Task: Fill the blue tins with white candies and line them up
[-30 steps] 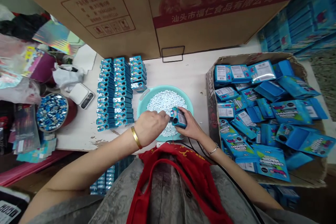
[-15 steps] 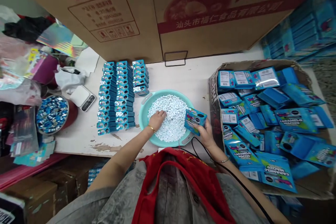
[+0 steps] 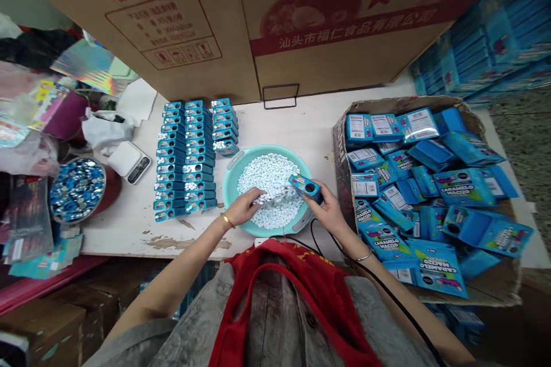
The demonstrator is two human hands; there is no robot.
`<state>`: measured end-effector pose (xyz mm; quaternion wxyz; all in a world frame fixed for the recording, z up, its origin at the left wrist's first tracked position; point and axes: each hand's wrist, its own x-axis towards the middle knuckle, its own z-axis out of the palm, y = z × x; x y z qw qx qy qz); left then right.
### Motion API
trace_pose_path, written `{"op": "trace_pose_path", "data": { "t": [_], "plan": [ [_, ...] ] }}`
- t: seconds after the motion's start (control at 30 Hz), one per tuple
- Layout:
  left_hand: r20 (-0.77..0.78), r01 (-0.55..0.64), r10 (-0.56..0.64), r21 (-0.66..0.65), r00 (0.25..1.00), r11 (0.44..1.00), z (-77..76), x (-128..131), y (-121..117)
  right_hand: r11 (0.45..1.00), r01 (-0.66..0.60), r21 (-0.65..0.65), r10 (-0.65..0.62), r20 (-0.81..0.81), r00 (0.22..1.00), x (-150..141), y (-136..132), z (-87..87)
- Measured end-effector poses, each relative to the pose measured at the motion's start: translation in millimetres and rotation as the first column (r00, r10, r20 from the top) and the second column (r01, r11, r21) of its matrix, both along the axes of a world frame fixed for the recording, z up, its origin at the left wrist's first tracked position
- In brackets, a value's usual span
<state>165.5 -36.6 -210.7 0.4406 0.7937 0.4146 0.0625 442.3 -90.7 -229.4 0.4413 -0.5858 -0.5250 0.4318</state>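
My left hand [image 3: 244,206] is over the left front part of a turquoise basin [image 3: 231,180], its fingers curled on some small white candies. A greyish blurred patch lies just right of the fingertips; whether it is moving candies or something else I cannot make out. The loose white candies [image 3: 275,219] fill the basin's middle. My right hand [image 3: 329,212] grips a small blue candy box [image 3: 306,186], tilted, over the basin's right rim. A dark round hole shows on the box's narrow side, facing up.
Rows of blue boxes [image 3: 200,155] stand left of the basin. A carton [image 3: 340,166] of flat blue boxes is at the right. A white scale [image 3: 129,160] and a tub of shiny blue-silver pieces [image 3: 77,189] sit at the left. A large cardboard box [image 3: 181,23] rises behind.
First both hands met at the box above the candies. Then my left hand dropped into the candies while the box moved right. Now its narrow holed side has turned up, closer to the left hand.
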Motion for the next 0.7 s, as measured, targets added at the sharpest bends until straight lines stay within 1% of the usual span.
{"op": "trace_pose_path", "data": {
  "t": [0.07, 0.13, 0.2, 0.27, 0.37, 0.47, 0.53, 0.6, 0.67, 0.7],
  "plan": [
    [-0.008, 0.034, -0.033, 0.037, 0.999, 0.999, 29.1, -9, 5, 0.997, -0.062, 0.054, 0.057, 0.093, 0.994, -5, 3, 2.1],
    [-0.036, 0.082, -0.079, 0.071, 0.996, 0.994, 54.9, -12, 10, 0.988, -0.119, 0.097, 0.101, 0.173, 0.980, -11, 6, 2.4],
    [-0.086, 0.146, -0.138, 0.094, 0.987, 0.985, 75.0, -8, 15, 0.975, -0.180, 0.129, 0.146, 0.235, 0.961, -16, 9, 0.4],
    [-0.173, 0.217, -0.196, 0.113, 0.965, 0.970, 89.7, 2, 20, 0.958, -0.240, 0.156, 0.188, 0.288, 0.939, -20, 10, -2.7],
    [-0.370, 0.291, -0.228, 0.122, 0.900, 0.949, 106.4, 23, 24, 0.937, -0.301, 0.178, 0.225, 0.350, 0.909, -25, 9, -7.0],
    [-0.541, 0.310, -0.197, 0.125, 0.818, 0.942, 122.1, 48, 20, 0.931, -0.314, 0.187, 0.232, 0.362, 0.903, -29, 7, -10.8],
    [-0.595, 0.315, -0.165, 0.157, 0.786, 0.936, 132.4, 63, 13, 0.935, -0.301, 0.188, 0.224, 0.345, 0.911, -32, 6, -13.6],
    [-0.613, 0.321, -0.137, 0.202, 0.778, 0.925, 140.7, 72, 7, 0.942, -0.284, 0.179, 0.214, 0.331, 0.919, -33, 5, -16.3],
    [-0.615, 0.329, -0.123, 0.234, 0.779, 0.915, 143.5, 72, 6, 0.951, -0.262, 0.167, 0.196, 0.330, 0.923, -33, 4, -18.4],
    [-0.615, 0.329, -0.117, 0.244, 0.780, 0.912, 141.0, 68, 8, 0.955, -0.249, 0.163, 0.185, 0.330, 0.926, -32, 4, -19.0]
  ]
}}
